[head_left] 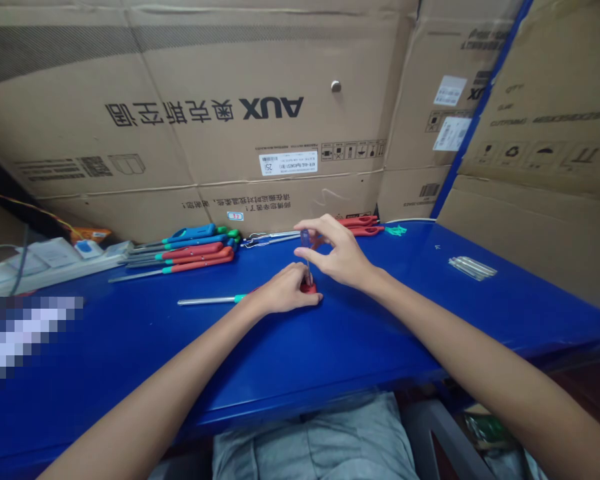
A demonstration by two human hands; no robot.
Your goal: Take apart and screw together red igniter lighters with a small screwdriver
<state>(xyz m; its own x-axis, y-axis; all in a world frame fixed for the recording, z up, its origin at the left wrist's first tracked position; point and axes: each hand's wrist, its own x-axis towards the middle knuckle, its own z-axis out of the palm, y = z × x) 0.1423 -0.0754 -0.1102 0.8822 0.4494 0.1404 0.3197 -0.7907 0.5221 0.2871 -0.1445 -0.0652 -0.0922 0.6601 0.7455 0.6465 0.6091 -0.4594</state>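
Note:
On the blue table (360, 333), my left hand (280, 293) is closed over a small red part (309, 288) and presses it down. My right hand (335, 257) pinches the blue handle of a small screwdriver (305, 241), which stands upright with its tip in the red part. Behind my left hand a larger screwdriver (207, 301) with a steel shaft lies flat, its handle hidden by the hand.
Several red, blue and green-handled screwdrivers (190, 250) lie in a row at the back left. Red-handled pliers (360, 225) lie at the back centre, a clear packet (473, 268) at the right, a white power strip (50, 257) at the far left. Cardboard boxes (260, 100) wall the back.

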